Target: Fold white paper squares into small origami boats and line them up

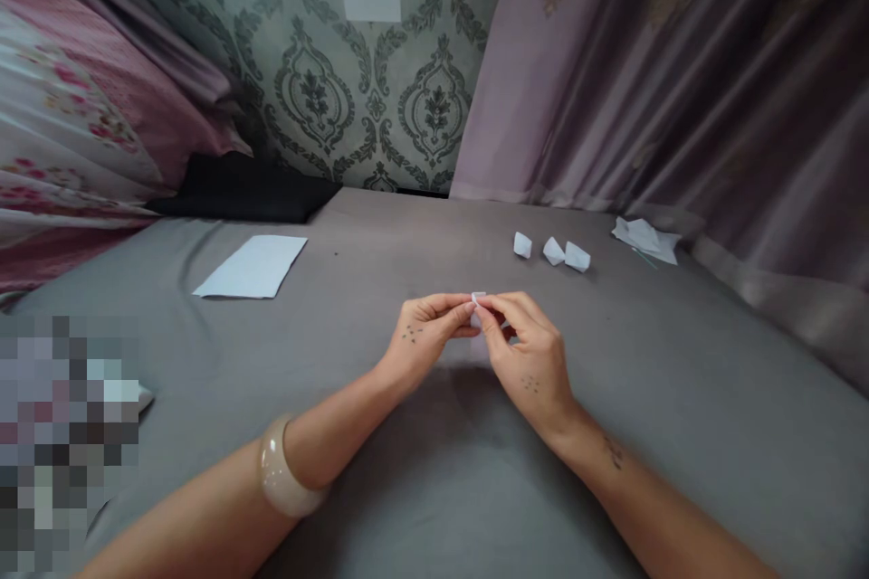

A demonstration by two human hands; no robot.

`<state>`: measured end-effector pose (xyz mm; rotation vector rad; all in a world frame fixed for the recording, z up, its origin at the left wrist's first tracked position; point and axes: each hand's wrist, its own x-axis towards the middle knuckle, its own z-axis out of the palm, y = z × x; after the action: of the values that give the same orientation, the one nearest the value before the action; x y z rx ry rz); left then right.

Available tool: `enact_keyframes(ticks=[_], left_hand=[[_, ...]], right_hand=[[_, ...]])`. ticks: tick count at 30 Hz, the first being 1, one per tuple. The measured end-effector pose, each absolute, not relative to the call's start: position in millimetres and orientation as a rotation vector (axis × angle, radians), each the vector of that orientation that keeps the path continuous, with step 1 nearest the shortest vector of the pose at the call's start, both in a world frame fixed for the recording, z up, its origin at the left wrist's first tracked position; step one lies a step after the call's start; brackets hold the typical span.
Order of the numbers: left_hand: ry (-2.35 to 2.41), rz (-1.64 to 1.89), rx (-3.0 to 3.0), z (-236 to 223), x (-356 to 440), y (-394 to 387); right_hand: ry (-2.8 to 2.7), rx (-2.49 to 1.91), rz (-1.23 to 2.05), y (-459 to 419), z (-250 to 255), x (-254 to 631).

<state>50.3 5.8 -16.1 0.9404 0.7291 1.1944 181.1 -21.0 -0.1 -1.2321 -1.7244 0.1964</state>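
Observation:
My left hand [426,335] and my right hand [526,353] meet above the middle of a grey sheet [380,488]. Both pinch a small white folded piece of paper [478,298] between thumb and fingertips. Most of that paper is hidden by the fingers. A pale bangle [281,470] sits on my left wrist. Three small folded white paper pieces [551,251] lie in a row just beyond my right hand.
A flat white paper sheet [253,267] lies at the left. White paper scraps [644,238] lie at the far right by a mauve curtain [679,81]. A black cushion [244,188] rests against the patterned wall. A blurred patch [64,443] covers the lower left.

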Motion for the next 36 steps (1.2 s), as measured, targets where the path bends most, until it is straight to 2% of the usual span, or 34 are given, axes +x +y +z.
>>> enact_keyframes(ticks=[27, 36], left_hand=[[0.781, 1.154, 0.996, -11.4, 51.5, 2.5], [0.847, 1.191, 1.168, -12.9, 47.3, 4.0]], right_hand=[[-1.636, -1.406, 0.493, -17.9, 6.8, 187.6], [-1.675, -1.415, 0.406, -21.0, 7.0, 184.1]])
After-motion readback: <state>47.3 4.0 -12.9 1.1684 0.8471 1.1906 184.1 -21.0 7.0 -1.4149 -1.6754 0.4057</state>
